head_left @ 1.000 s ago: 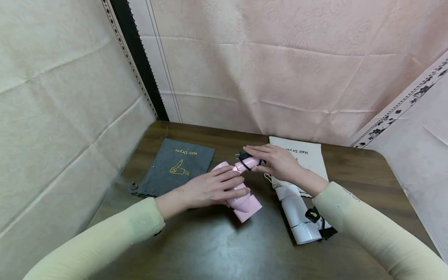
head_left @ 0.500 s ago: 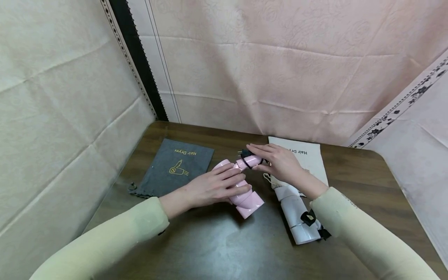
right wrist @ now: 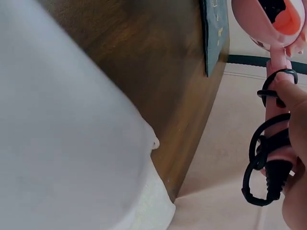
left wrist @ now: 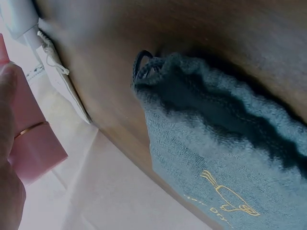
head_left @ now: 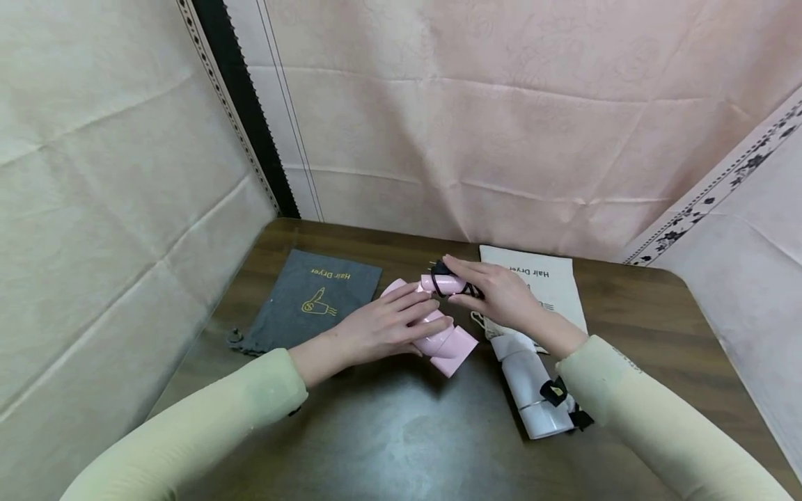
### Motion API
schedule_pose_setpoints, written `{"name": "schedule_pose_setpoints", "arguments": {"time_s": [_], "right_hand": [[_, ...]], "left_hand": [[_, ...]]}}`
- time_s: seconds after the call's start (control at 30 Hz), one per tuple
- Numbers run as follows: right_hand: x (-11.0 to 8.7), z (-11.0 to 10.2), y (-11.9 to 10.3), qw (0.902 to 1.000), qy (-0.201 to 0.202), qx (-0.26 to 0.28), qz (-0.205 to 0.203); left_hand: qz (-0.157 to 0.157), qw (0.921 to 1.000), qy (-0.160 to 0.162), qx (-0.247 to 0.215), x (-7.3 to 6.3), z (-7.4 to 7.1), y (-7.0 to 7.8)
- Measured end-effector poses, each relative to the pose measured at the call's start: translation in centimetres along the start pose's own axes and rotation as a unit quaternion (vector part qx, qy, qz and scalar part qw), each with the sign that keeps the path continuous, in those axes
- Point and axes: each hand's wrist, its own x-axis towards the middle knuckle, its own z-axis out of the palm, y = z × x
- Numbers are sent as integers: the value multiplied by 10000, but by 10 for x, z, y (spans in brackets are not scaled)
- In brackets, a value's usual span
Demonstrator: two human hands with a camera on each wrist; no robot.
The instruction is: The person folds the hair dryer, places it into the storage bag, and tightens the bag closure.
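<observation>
My left hand (head_left: 382, 327) grips the barrel of a pink hair dryer (head_left: 454, 351) above the table, fingers over its top. The dryer's square-ended nozzle points toward the lower right. My right hand (head_left: 501, 289) holds the handle, where a black cord (right wrist: 257, 143) is wound and the plug prongs stick out past the fingers. In the right wrist view my thumb presses on the handle and cord. The left wrist view has the pink barrel (left wrist: 33, 115) with a gold-coloured ring, partly covered by my fingers.
A dark grey drawstring bag (head_left: 313, 299) marked "Hair Dryer" lies at the left. At the right lies a white drawstring bag (head_left: 560, 292) with similar print. A white hair dryer (head_left: 529, 383) with black ties rests in front of it, near my right sleeve. Fabric hangs behind the table.
Both hands still hold the pink hair dryer. It has turned a little: the nozzle has shifted right and away from me, and the handle lies more level.
</observation>
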Motion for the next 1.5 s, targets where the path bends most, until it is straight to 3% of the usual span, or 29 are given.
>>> {"name": "schedule_pose_setpoints", "arguments": {"time_s": [0.23,0.43,0.6,0.8,1.13,1.5], "right_hand": [[-4,-15,8,9927,-591,1049,27],[-6,-11,8,9859,-846,1432,-162],[-10,-3,3,9821,-831,1682,-138],[-13,3,-5,9785,-746,1917,179],[-23,14,-14,9683,-612,2344,603],[-24,25,-28,9478,-640,2934,1077]], "left_hand": [[273,9993,180,161,-4,-7,-2],[456,9988,76,132,-7,-6,-2],[457,9989,49,103,-11,-3,-2],[338,9994,11,51,-15,-2,-2],[398,9982,394,203,-16,4,-1],[-46,9993,262,274,-15,4,1]]}}
